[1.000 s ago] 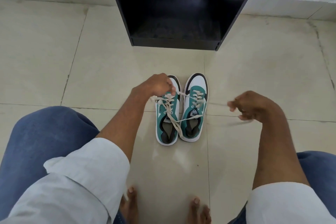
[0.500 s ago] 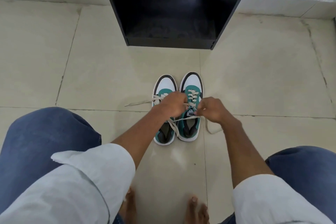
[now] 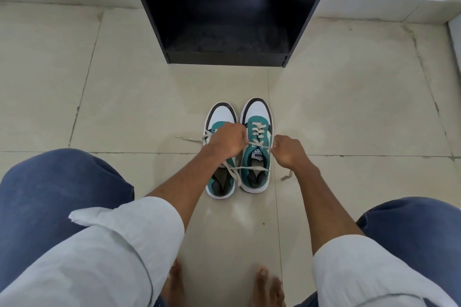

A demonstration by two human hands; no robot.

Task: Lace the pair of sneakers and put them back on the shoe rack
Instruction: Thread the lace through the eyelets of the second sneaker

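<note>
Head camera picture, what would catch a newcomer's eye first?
The pair of teal-and-white sneakers on the beige tiled floor, side by side at the centre. Above them the left hand and right hand each pinch an off-white lace of the right-side shoe. Beyond stands a black open shoe rack.

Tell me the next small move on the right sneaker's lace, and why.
Probably cross the two ends into a knot: both hands, left and right, pinch the lace taut at the right sneaker's top eyelets, rows below already laced.
</note>
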